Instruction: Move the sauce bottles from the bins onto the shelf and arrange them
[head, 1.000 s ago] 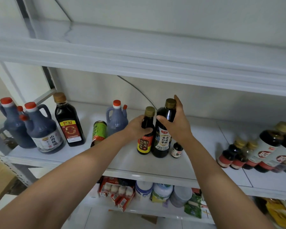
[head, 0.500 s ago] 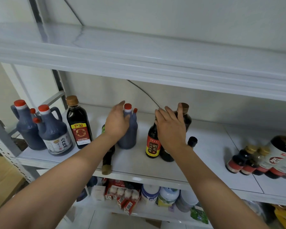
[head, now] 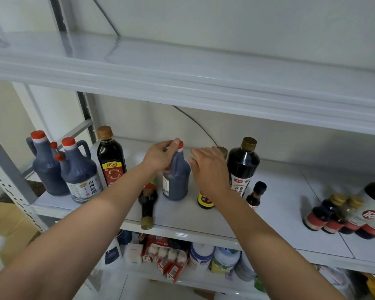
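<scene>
Tall bottle [head: 243,163] just right of the right hand [head: 210,169], toppled bottle [head: 148,201] (cap at the edge) below the left hand [head: 160,159]; farther right, bare shelf [head: 290,204].

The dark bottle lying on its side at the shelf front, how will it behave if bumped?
Lying flat, the dark round-bodied bottle would probably roll sideways. Its cap sits at the front edge of the white shelf, so it might fall.

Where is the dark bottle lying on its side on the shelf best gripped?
Probably the slim neck behind its gold cap, coming from the front: the dark sauce bottle lies flat with the cap at the white shelf's front edge, wider body pointing back.
</scene>
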